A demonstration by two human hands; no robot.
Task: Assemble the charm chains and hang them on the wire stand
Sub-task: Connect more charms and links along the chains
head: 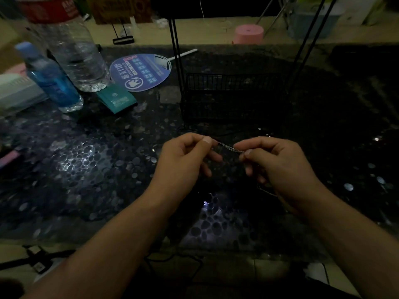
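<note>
I read a dim, underexposed view: glare patches on the table (73, 162), blurred bottles (71, 50) at left edge

Head-worn, wide-angle, looking forward and down from close above onto a dark worktop (90, 169), both forearms entering from the lower frame edge, wire stand (233, 98) at upper centre, floor beyond along the top.

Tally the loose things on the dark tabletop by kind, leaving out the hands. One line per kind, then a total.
Plastic bottles: 2, a large clear bottle and a small blue bottle
Round hand fans: 1, the blue fan
Teal packets: 1, the packet
Black wire stands: 1, the wire stand
Chains: 1, the chain, held above the table
Total: 6
</note>
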